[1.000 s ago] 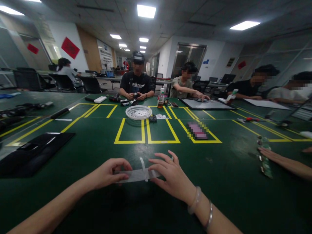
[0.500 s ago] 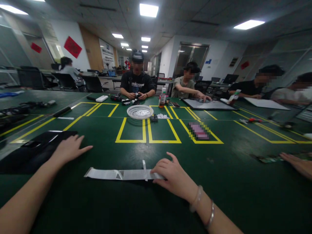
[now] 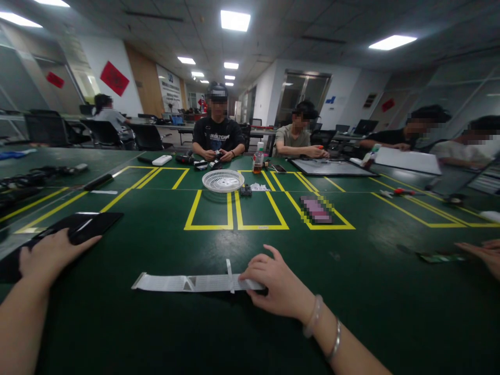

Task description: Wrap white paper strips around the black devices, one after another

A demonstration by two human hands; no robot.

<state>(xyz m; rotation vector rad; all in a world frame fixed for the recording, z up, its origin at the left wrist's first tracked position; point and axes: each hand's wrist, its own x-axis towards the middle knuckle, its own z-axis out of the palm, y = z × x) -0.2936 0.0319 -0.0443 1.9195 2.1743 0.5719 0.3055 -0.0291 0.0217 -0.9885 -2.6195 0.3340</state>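
Note:
A white flat ribbon cable lies crosswise on the green table, with a connector at its left end and a narrow tape strip across it. My right hand, with two bracelets at its wrist, has curled fingers and thumb closed on the cable's right end; the index finger is raised. At the far left, my left hand rests over a black flat panel, thumb stretched out to the right and fingers apart. It covers part of the panel.
Yellow tape outlines mark the green table. A white basket, a drink bottle and a blurred pink object stand beyond my hands. Another person's hand is near a green circuit board at right. Co-workers sit opposite.
My left hand has moved left and nearer to me across the black panel. My right hand stays on the ribbon cable. At right, a co-worker's white panel has been tilted up.

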